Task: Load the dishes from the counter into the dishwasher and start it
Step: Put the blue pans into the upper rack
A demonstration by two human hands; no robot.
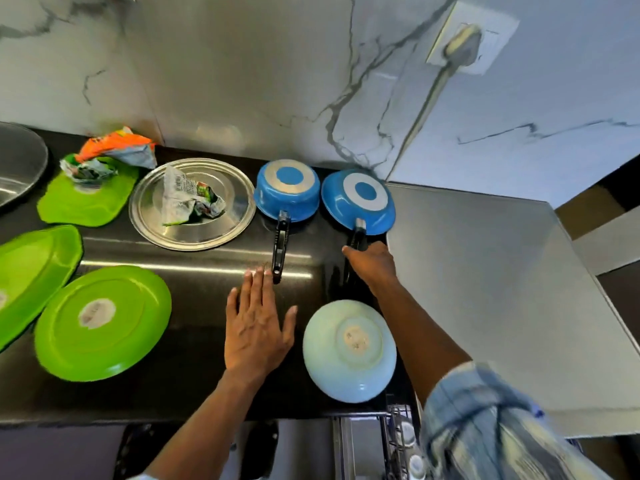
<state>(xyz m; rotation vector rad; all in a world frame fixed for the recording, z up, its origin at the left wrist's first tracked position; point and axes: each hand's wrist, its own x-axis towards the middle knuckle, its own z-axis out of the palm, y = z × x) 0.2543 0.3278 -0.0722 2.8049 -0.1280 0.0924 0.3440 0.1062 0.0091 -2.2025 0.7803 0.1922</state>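
Right hand (372,263) grips the far-right blue frying pan (358,200) by its handle. Left hand (258,327) is open, fingers spread over the worktop (194,271) beside the saucepan (286,190) handle.

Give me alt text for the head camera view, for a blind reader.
A person's right hand grips the handle of an upturned blue frying pan on a counter; the open left hand is by the handle of a blue saucepan. Green plates, a steel plate and a pale bowl sit nearby.
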